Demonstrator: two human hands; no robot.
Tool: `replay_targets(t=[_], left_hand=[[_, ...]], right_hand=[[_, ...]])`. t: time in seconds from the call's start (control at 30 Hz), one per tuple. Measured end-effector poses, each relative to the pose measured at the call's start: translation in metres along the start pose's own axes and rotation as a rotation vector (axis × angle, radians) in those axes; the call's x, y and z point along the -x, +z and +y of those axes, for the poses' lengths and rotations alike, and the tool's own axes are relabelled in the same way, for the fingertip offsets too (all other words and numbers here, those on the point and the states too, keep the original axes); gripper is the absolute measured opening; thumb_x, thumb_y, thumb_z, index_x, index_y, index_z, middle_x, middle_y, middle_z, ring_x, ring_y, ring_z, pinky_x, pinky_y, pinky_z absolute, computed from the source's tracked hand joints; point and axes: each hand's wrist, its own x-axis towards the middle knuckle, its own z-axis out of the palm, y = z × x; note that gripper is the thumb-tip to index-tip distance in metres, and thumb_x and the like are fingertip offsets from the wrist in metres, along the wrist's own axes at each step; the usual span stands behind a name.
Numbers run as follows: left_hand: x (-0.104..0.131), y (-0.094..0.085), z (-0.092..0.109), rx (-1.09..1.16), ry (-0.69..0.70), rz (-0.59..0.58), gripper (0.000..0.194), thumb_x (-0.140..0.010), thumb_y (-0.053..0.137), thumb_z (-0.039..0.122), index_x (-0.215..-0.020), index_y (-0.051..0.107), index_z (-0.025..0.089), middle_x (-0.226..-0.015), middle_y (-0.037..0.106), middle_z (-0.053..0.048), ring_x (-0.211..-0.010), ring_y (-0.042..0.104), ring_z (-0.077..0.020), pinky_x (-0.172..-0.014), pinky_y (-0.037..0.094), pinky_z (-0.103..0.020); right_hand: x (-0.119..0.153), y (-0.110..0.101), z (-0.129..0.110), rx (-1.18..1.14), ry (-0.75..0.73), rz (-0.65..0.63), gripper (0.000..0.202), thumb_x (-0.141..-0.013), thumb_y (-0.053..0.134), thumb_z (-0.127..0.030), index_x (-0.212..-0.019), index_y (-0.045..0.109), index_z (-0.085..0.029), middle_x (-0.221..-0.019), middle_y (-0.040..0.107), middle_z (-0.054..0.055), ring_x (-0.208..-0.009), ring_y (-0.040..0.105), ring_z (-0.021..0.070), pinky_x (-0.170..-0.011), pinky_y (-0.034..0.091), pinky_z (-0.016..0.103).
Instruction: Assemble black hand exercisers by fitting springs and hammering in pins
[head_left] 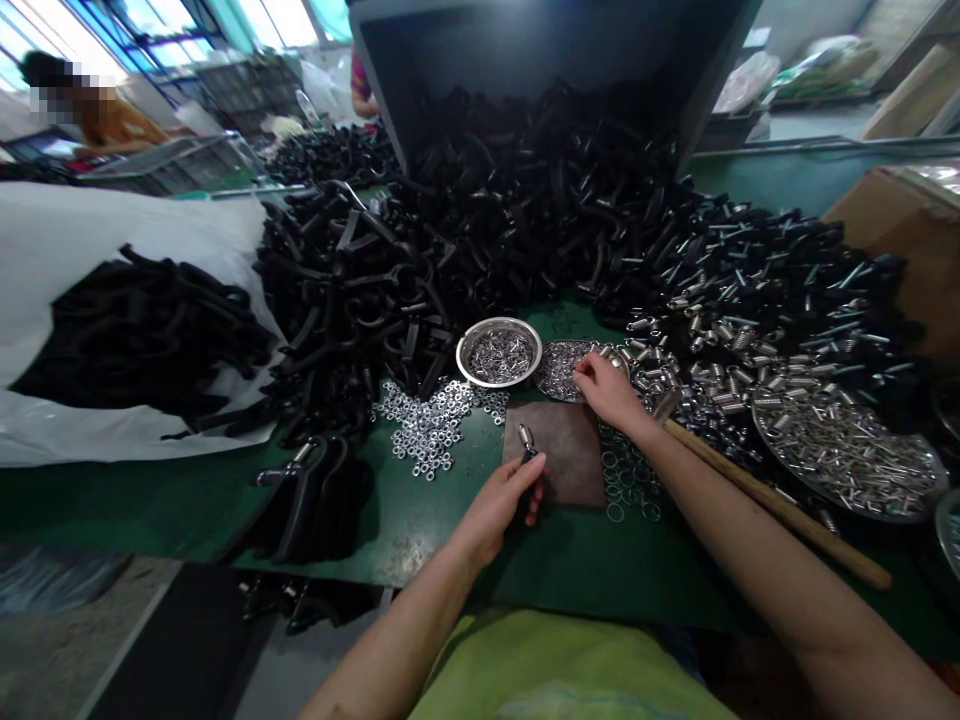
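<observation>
My left hand [504,502] is closed around a small black part, mostly hidden by the fingers. A metal coil spring [526,437] sticks up from that part, over a flat brown metal plate [574,455]. My right hand [609,392] is at a shallow dish of tiny metal pieces [559,368], thumb and fingertips pinched together. Whatever lies between those fingertips is too small to make out. Left of the dish stands a round steel bowl [463,352] filled with small metal pins. Metal rings [616,485] lie beside the plate, under my right forearm.
Loose nuts [427,430] are spread left of the plate. A wooden-handled hammer [780,505] lies right of my forearm, near springs [720,375] and a tray of pins [855,450]. Black curved parts [510,210] heap up behind; finished-looking handles [319,500] stand left. A person [112,115] sits far left.
</observation>
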Motion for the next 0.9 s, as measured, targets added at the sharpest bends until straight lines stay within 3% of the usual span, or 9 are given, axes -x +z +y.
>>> replay_targets(t=[0.13, 0.33, 0.5, 0.63, 0.9], left_hand=[[-0.014, 0.005, 0.005, 0.126, -0.088, -0.023, 0.054, -0.070, 0.058, 0.066, -0.083, 0.059, 0.014, -0.063, 0.044, 0.003, -0.050, 0.038, -0.0058, -0.041, 0.027, -0.016], [-0.029, 0.013, 0.006, 0.250, -0.137, -0.058, 0.057, -0.069, 0.059, 0.067, -0.084, 0.058, 0.013, -0.063, 0.044, 0.003, -0.049, 0.037, -0.0050, -0.040, 0.026, -0.015], [-0.031, 0.015, 0.002, 0.269, -0.121, -0.089, 0.061, -0.069, 0.054, 0.072, -0.084, 0.058, 0.013, -0.064, 0.045, 0.003, -0.050, 0.039, -0.0054, -0.041, 0.029, -0.015], [-0.028, 0.021, 0.000, 0.209, -0.069, -0.073, 0.062, -0.069, 0.049, 0.075, -0.084, 0.057, 0.016, -0.065, 0.046, 0.002, -0.052, 0.041, -0.0068, -0.043, 0.031, -0.016], [-0.016, 0.026, 0.005, -0.003, 0.031, -0.039, 0.054, -0.075, 0.047, 0.070, -0.075, 0.052, 0.016, -0.065, 0.044, 0.002, -0.054, 0.040, -0.0073, -0.043, 0.029, -0.016]], right_hand=[[0.014, -0.006, -0.003, -0.144, 0.007, 0.015, 0.016, -0.090, 0.033, -0.028, -0.093, 0.048, -0.020, -0.084, 0.064, 0.003, -0.075, 0.059, 0.0167, -0.069, 0.043, 0.029], [0.047, -0.011, -0.026, -0.253, -0.019, 0.073, 0.011, -0.089, 0.039, -0.026, -0.086, 0.048, -0.021, -0.077, 0.060, 0.003, -0.074, 0.058, 0.0180, -0.069, 0.041, 0.030], [0.076, -0.016, -0.048, -0.426, -0.050, -0.159, 0.012, -0.089, 0.044, -0.028, -0.086, 0.054, -0.021, -0.068, 0.060, -0.002, -0.066, 0.059, 0.0140, -0.065, 0.042, 0.026], [0.089, -0.013, -0.058, -0.348, -0.068, -0.255, 0.011, -0.088, 0.046, -0.024, -0.084, 0.056, -0.021, -0.068, 0.063, -0.002, -0.064, 0.061, 0.0138, -0.064, 0.042, 0.025], [0.096, -0.008, -0.056, -0.330, -0.051, -0.134, 0.012, -0.088, 0.045, -0.022, -0.096, 0.054, -0.021, -0.075, 0.067, 0.000, -0.069, 0.064, 0.0163, -0.065, 0.043, 0.027]])
